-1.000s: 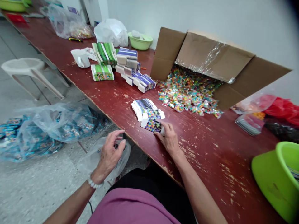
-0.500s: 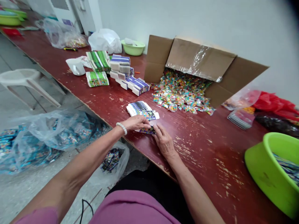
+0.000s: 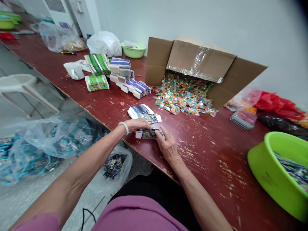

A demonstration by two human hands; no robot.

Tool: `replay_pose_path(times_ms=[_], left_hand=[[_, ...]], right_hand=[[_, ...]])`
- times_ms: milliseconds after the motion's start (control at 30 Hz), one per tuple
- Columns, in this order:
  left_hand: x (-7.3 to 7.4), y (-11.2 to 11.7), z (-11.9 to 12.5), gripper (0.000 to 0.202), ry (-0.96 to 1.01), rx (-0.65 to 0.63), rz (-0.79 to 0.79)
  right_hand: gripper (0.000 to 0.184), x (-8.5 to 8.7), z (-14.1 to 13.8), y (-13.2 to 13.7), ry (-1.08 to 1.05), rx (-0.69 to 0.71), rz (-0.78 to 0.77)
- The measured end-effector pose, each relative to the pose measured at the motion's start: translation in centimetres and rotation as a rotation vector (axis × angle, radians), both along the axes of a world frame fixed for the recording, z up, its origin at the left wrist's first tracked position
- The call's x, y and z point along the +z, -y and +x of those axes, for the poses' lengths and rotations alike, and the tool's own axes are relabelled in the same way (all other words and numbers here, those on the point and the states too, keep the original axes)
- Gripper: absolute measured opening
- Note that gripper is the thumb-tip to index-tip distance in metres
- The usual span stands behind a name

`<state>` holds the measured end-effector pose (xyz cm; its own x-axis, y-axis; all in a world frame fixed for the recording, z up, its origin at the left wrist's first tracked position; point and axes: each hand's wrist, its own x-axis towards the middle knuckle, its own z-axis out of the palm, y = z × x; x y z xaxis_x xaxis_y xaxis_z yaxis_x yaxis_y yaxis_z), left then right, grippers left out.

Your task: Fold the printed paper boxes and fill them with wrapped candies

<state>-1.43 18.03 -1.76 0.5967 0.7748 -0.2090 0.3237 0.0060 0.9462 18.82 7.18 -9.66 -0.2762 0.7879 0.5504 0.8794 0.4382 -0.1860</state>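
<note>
Together, left hand (image 3: 137,125), fingers closed up, and right hand (image 3: 168,147), fingers spread, press a printed carton blank (image 3: 149,134).

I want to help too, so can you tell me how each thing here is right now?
left hand: lying over the printed paper carton
right hand: fingertips on the carton's end
printed paper carton: flat on the table
cardboard box: on its side, flaps open
small wrapped packets: spilled in a heap
green basin: tilted, holding printed pieces
clear plastic bag: open, dark packets inside
</note>
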Motion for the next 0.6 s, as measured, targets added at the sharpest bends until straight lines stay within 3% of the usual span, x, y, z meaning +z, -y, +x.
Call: replay_pose_path(times_ms=[133, 267, 400, 600], left_hand=[[0.4, 0.1, -0.1, 0.044, -0.203, -0.154, 0.120], [-0.1, 0.6, 0.2, 0.042, -0.329, -0.125, 0.360], [-1.1, 1.4, 0.5, 0.039, -0.406, -0.043, 0.541], [-1.4, 2.4, 0.3, 0.033, -0.439, 0.011, 0.622]], right_hand=[[0.029, 0.6, -0.1, 0.3, 0.032, -0.004, 0.219], [0.017, 1.3, -0.3, 0.4, 0.025, 0.030, 0.311], [0.014, 1.4, -0.3, 0.7, -0.022, 0.090, 0.266], [0.024, 2.7, 0.9, 1.7, -0.141, 0.152, 0.126]])
